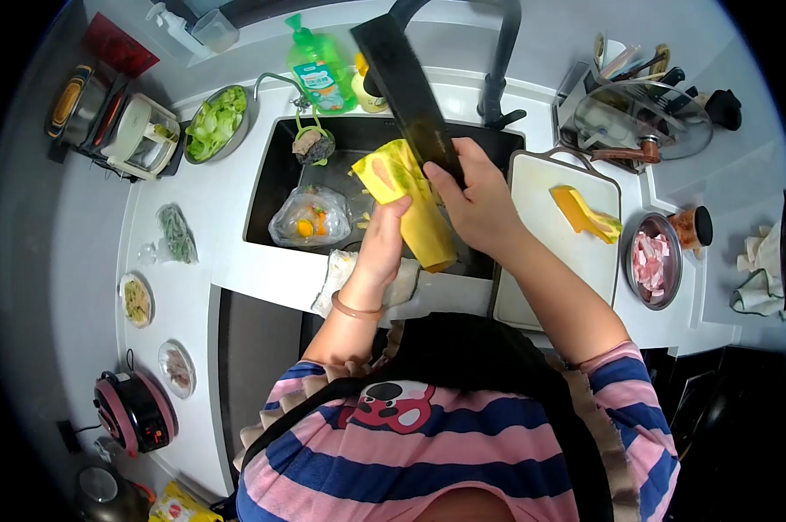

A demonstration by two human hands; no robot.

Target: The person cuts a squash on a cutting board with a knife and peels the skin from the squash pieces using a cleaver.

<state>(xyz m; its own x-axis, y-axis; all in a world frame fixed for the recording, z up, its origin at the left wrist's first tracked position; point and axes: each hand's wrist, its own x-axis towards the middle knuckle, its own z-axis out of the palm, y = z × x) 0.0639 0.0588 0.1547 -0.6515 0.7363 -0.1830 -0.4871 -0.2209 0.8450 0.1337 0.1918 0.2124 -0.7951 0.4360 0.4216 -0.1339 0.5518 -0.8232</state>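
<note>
Over the dark sink (271, 187), my left hand (382, 244) is closed around a chunk of yellow pumpkin (423, 222). Some green-marked skin shows near its upper end. My right hand (480, 204) grips a broad black kitchen knife (406, 91), its blade slanting up and to the left past the pumpkin. Where the edge meets the pumpkin is hard to make out. A clear plastic bag (286, 222) with orange and yellow scraps lies in the sink. To the right, another pumpkin piece (576, 211) rests on a white cutting board (541, 270).
A steel bowl of pink meat pieces (651, 261) stands right of the board, by a lidded jar (691, 228). Behind the sink are a black faucet (497, 87) and a green soap bottle (319, 74). A bowl of lettuce (219, 124) sits left. A cloth (402, 287) hangs over the sink's front edge.
</note>
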